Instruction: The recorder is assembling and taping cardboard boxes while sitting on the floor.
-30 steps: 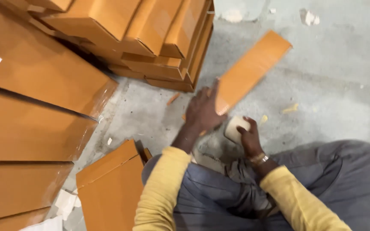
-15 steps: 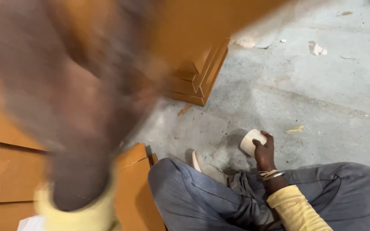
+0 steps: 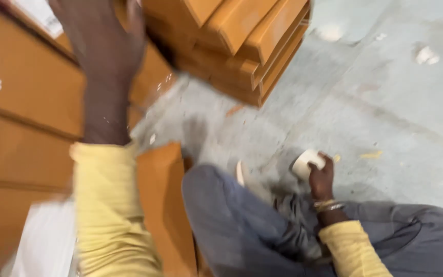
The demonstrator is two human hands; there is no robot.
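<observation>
- Left hand [image 3: 106, 46] reached, fingers spread and holding nothing, toward stacked orange wooden panels [image 3: 242, 41], upper left.
- Right hand [image 3: 320, 177] clenched a pale sanding block [image 3: 306, 163] on grey concrete floor [image 3: 385, 118], centre right.
- Seemingly fetching a panel; next needs a firm grasp.

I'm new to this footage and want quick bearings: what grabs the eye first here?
The left hand, blurred, reaches up at upper left over the flat orange panels. A stack of orange panels sits at top centre on the grey concrete floor. Lower right, the right hand grips a pale block.
</observation>
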